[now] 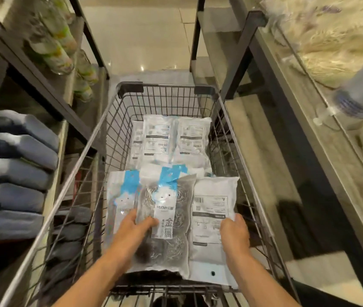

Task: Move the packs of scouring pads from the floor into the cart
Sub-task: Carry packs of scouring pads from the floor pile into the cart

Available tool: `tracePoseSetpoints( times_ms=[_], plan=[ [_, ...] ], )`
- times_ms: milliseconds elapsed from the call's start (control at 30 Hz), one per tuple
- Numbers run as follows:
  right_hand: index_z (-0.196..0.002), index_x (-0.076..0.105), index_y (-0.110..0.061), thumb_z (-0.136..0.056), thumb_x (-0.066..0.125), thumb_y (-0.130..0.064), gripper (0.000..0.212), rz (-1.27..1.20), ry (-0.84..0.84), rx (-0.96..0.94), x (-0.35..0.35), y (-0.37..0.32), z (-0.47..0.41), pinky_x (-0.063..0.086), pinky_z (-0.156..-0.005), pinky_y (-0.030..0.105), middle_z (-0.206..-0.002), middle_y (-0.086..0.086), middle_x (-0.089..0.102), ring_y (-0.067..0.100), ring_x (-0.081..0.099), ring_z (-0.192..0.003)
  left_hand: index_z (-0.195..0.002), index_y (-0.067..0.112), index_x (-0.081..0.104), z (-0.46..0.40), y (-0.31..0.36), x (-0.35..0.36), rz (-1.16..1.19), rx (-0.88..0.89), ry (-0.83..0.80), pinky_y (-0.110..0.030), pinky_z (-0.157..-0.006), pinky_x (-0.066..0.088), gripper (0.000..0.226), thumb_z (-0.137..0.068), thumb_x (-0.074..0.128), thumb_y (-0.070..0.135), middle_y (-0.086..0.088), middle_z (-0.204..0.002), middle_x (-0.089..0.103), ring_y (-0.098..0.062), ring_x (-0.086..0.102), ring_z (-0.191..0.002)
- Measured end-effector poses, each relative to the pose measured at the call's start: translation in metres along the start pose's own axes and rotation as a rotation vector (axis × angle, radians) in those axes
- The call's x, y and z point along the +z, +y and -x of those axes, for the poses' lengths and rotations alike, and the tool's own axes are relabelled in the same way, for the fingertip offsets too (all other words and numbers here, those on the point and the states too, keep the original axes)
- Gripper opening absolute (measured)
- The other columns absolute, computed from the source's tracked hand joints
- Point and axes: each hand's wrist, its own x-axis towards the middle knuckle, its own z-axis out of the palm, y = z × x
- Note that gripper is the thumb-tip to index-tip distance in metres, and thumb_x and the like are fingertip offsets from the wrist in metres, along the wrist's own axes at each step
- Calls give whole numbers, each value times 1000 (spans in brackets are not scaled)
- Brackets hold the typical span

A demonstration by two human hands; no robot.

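A dark wire cart (167, 86) fills the middle of the view, and several packs of scouring pads lie inside it. My left hand (135, 229) holds the near middle pack (169, 218), a clear bag with steel pads and a blue and white label; the thumb lies across its front. My right hand (234, 232) grips the near right pack (214, 207), which lies white back side up. Another blue-labelled pack (120, 196) lies at the near left. Two white-backed packs (157, 136) (192, 138) rest at the far end.
Shelving stands close on both sides of the cart. Grey jugs (14, 165) are stacked on the left shelf, with bottles (58, 54) above them. Pale bundled goods (335, 41) fill the right shelf. Tiled floor (140, 41) shows beyond the cart.
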Motion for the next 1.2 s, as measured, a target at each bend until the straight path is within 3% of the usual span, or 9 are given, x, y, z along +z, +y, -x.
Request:
tracePoseSetpoints(
  times_ms=[133, 200, 333, 400, 567, 833, 933, 1100, 1200],
  plan=[
    [-138, 61, -23, -95, 39, -23, 49, 88, 125, 33, 11, 5, -10, 53, -98, 48, -136, 6, 67, 35, 62, -116, -119, 26, 64, -15, -14, 17, 3, -22, -49, -26, -78, 48, 27, -95, 69, 15, 5, -106, 79, -16, 70, -105],
    [-140, 56, -20, -101, 40, -22, 42, 146, 183, 26, 16, 7, -11, 52, -88, 44, -131, 10, 67, 36, 63, -107, -116, 29, 59, -18, -17, 23, -36, -7, -55, -26, -77, 46, 25, -96, 70, 21, 9, -108, 73, -11, 66, -103],
    [-134, 41, -16, -106, 42, -31, 32, 262, 225, 14, 29, 10, -9, 54, -91, 49, -113, 12, 66, 36, 63, -98, -102, 37, 47, -21, -15, 29, -208, 49, -36, -26, -70, 43, 24, -97, 70, 35, 16, -101, 60, 0, 57, -90],
    [-136, 42, -15, -107, 43, -31, 34, 305, 231, -1, 34, 13, -8, 51, -92, 46, -125, 14, 65, 38, 64, -107, -114, 32, 51, -21, -12, 30, -292, 122, 12, -20, -66, 41, 26, -97, 71, 34, 15, -100, 61, 2, 57, -86],
    [-145, 43, -12, -107, 42, -30, 42, 335, 320, -107, 44, 29, -8, 48, -105, 54, -141, 15, 60, 39, 59, -125, -144, 22, 46, -19, -16, 28, -326, 163, 55, -34, -94, 46, 61, -93, 75, 39, 9, -128, 62, -15, 60, -118],
    [-160, 30, -10, -105, 53, -35, 65, 351, 299, -85, 36, 25, 9, 38, -117, 57, -157, 21, 43, 42, 43, -143, -147, 22, 40, -9, -10, 23, -307, 112, 38, -33, -91, 46, 65, -95, 73, 42, 19, -114, 58, -12, 57, -105],
    [-157, 36, -11, -103, 56, -37, 63, 362, 260, -86, 27, 21, 18, 37, -117, 56, -156, 20, 42, 40, 42, -142, -150, 22, 38, 0, -8, 17, -265, 99, 25, -33, -100, 46, 70, -94, 75, 40, 11, -127, 60, -14, 59, -115],
    [-151, 45, -15, -106, 52, -39, 51, 340, 95, -100, -2, 5, 50, 48, -103, 42, -148, 13, 52, 33, 55, -131, -153, 23, 37, 31, -2, -4, -294, 76, -9, -38, -106, 48, 73, -93, 75, 40, -1, -139, 58, -22, 59, -128],
    [-134, 59, -20, -109, 48, -35, 31, 288, -71, -137, -26, -6, 79, 48, -61, 17, -118, 0, 65, 13, 65, -89, -142, 24, 48, 57, 7, -24, -344, 72, -19, -35, -93, 50, 56, -95, 73, 40, 0, -129, 61, -19, 62, -113]
  ],
)
